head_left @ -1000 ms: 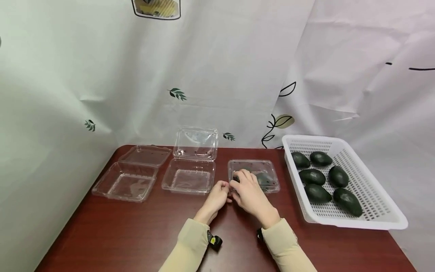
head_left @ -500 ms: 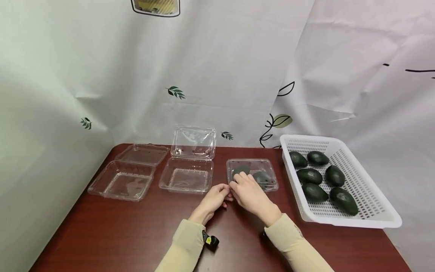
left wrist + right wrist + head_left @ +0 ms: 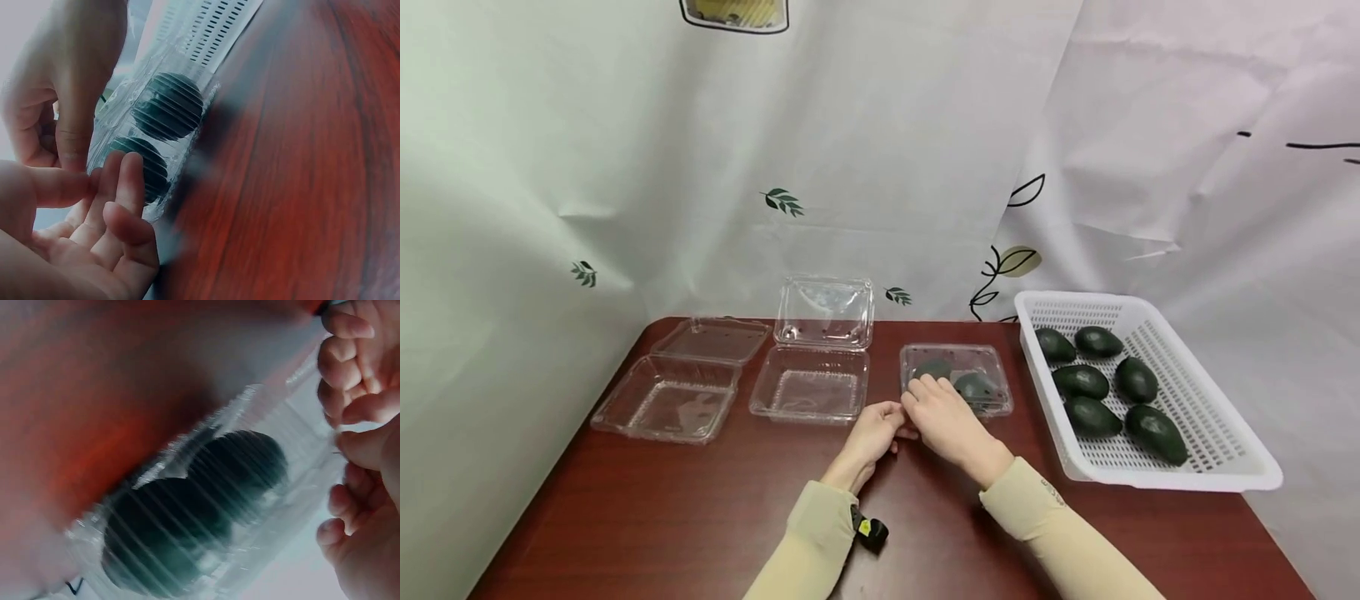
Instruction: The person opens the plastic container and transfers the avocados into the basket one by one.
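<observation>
A clear plastic clamshell container [image 3: 958, 348] sits with its lid down in the head view, two dark green avocados [image 3: 167, 106] inside. My left hand [image 3: 874, 432] is at its front left corner, thumb and index finger pinching the edge there. Meeting it at that corner, my right hand [image 3: 946, 421] has its thumb against the same edge, its fingers curled over the lid's near side. In the left wrist view the tips of both hands come together beside the ribbed wall. The pinched bit of plastic is mostly hidden by the fingers.
Two more clear containers stand lid up to the left: a middle one [image 3: 762, 407] and a far left one [image 3: 625, 429]. On the right, a white perforated basket [image 3: 1213, 479] holds several avocados [image 3: 1078, 382]. A pale curtain [image 3: 880, 150] hangs behind the brown table [image 3: 700, 517].
My right hand has drawn back from over the lid toward the front left corner, uncovering the left avocado. My left hand has stayed at that corner. The head view has shifted slightly.
</observation>
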Available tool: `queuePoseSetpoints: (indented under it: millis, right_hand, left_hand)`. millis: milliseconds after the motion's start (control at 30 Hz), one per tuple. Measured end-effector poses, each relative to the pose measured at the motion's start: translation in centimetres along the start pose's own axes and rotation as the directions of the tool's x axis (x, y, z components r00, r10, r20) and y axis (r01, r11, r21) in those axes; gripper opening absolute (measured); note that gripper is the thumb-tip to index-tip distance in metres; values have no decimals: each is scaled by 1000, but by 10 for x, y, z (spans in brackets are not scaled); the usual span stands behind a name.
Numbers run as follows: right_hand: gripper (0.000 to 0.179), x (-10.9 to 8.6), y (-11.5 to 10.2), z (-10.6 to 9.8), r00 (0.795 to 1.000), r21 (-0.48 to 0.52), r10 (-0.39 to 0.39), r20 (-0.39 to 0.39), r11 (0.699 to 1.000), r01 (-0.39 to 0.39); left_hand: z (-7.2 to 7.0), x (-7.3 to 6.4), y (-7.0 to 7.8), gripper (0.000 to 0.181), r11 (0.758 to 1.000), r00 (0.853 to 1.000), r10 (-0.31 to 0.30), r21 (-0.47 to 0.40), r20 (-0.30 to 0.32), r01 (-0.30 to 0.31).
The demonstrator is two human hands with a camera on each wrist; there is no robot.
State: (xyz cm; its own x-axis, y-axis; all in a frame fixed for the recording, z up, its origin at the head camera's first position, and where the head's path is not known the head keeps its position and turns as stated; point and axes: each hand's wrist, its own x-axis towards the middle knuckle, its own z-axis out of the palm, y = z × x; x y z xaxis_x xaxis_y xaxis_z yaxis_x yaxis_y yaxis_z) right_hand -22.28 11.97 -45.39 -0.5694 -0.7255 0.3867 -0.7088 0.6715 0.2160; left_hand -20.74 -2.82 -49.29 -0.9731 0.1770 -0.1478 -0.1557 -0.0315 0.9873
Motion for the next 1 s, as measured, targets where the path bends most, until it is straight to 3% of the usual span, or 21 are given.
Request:
queuePoseSetpoints:
  millis: [167, 267, 467, 800, 900, 1000]
  right_hand:
    - [27, -5, 4, 7, 999, 45, 14, -37, 999, -12]
    - [25, -3, 9, 5, 993, 104, 59, -105, 993, -48]
    - [5, 4, 17, 0, 948, 243, 204, -243, 959, -144]
    - [4, -1, 15, 3, 948, 254, 195, -252, 958, -129]
    - [4, -5, 18, -1, 950, 289, 208, -231, 948, -137]
    - [7, -13, 23, -7, 940, 345, 272, -207, 919, -190]
  left_hand:
    - [5, -2, 0, 18, 1000, 1000, 7, -22, -18, -7]
    - [8, -3, 1, 16, 1000, 999, 19, -23, -30, -19]
    - [10, -4, 3, 14, 1000, 997, 7, 0, -72, -7]
    - [14, -2, 4, 12, 998, 995, 38, 49, -95, -33]
    - [15, -10, 17, 15, 998, 996, 21, 65, -85, -15]
    - [14, -11, 16, 18, 997, 998, -1, 79, -68, 6]
